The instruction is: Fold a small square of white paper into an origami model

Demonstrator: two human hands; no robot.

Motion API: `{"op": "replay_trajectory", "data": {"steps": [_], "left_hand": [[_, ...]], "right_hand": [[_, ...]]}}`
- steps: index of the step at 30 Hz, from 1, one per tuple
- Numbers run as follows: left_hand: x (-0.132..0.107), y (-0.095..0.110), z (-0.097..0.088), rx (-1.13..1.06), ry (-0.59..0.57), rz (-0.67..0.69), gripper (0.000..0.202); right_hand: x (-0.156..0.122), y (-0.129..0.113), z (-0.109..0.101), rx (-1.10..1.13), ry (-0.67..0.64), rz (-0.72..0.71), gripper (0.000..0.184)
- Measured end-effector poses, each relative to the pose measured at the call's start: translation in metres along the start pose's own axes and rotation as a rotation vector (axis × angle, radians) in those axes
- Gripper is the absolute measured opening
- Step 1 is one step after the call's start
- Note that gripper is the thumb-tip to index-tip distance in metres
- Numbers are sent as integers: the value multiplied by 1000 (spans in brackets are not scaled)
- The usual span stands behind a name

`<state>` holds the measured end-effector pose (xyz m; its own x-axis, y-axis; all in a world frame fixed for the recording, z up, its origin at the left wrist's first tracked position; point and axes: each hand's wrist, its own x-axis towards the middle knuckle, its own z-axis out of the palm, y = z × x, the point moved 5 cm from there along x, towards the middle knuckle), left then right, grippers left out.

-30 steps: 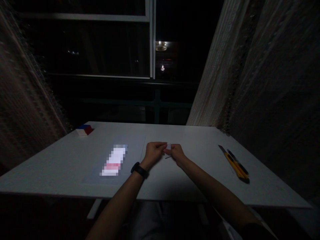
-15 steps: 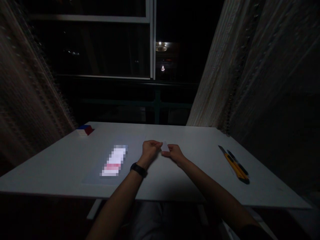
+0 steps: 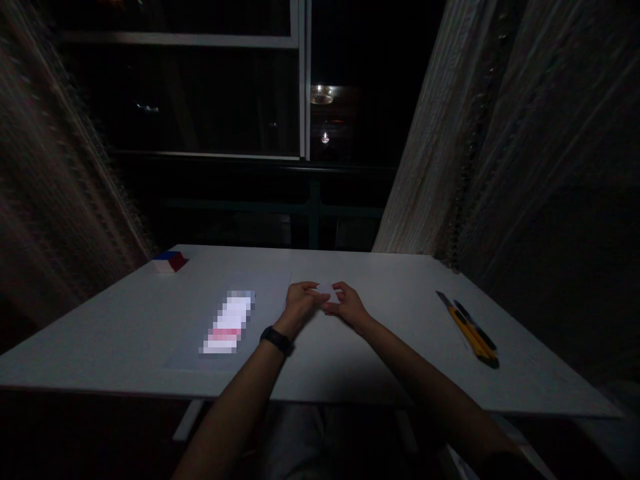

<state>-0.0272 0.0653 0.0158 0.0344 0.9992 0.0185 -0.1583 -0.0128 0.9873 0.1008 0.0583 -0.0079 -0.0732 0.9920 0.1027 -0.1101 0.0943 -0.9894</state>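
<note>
Just above the middle of the white table [image 3: 340, 373], a small piece of white paper [image 3: 327, 289] is held between my two hands. My left hand [image 3: 301, 300], with a dark band on its wrist, grips the paper from the left, its thumb laid across the near part. On the other side my right hand [image 3: 349, 307] pinches it between thumb and fingers. The fingertips of both hands nearly meet. Much of the paper is hidden by the fingers, and its folds are too dim to make out.
Left of my hands a lit phone [image 3: 227, 323], its screen blurred, lies on a pale sheet [image 3: 180, 360]. A blue, red and white cube [image 3: 169, 261] sits at the far left corner. To the right lie a yellow utility knife [image 3: 470, 333] and a dark pen [image 3: 475, 325].
My left thumb has moved across the paper towards the right hand, and the left fingers have opened out along its far side. The paper's pointed shape is now less visible.
</note>
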Motion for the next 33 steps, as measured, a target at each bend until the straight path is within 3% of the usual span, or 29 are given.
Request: {"op": "replay_trajectory", "data": {"steps": [4,8,15,23,28,33], "left_hand": [[-1,3,0,-51,-4,-20,43],[-2,5,-3,-120,45,-30,48],[-1,5,5,-117,-111,1,42],[2,4,-2,-97,18,0,41],[3,5,-2,-149,-16,15,42],[1,6,-1,-155,-23,17,41]], "right_hand": [[1,2,0,2,-35,-2,53],[0,-1,-4,9,15,-14,51],[-2,-2,-7,59,36,85,51],[-6,-3,-5,79,-93,132,52],[-8,-5,-3,15,-107,121,38],[-6,-2,-2,-41,-100,94,37]]}}
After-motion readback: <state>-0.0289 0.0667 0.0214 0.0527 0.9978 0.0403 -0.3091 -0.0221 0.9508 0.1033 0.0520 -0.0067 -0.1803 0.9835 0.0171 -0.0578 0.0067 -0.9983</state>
